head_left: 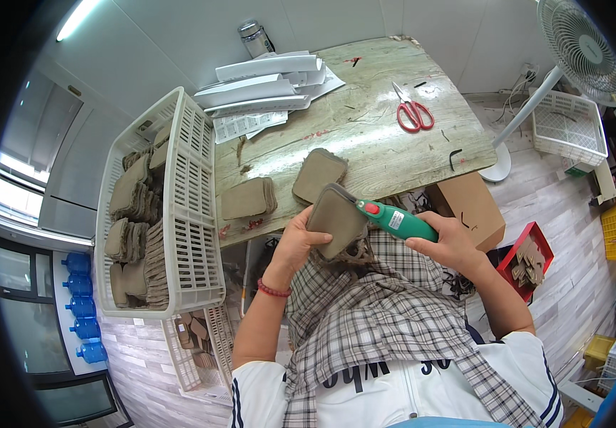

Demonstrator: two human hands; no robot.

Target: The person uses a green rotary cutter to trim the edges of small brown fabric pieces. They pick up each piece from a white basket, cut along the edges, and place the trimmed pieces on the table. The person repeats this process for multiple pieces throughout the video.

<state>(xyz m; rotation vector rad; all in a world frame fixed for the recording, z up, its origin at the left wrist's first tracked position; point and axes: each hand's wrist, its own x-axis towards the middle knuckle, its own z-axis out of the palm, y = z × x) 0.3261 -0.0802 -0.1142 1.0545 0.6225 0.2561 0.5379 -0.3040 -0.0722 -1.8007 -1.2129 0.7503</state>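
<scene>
My left hand [295, 246] grips a brown, rounded rectangular pad [341, 214] above my lap, thumb across its face. In my right hand [452, 244] is a green handheld power tool [400, 222] with a red button. The tool's tip meets the pad's upper right edge; whether it cuts cannot be made out. Beyond the pad, one stack of similar pads [318, 175] lies on the table [386, 167], with another stack [248, 198] to its left. Ragged brown scraps [356, 255] show under the held pad.
A white slatted crate [195, 214] full of brown pads stands left of the table. Red-handled scissors [415, 115], rolled papers [265, 85] and a metal-lidded jar [253, 37] rest on the tabletop. Rightward are a cardboard box [470, 207], a red box [547, 242] holding scraps and a fan [583, 50].
</scene>
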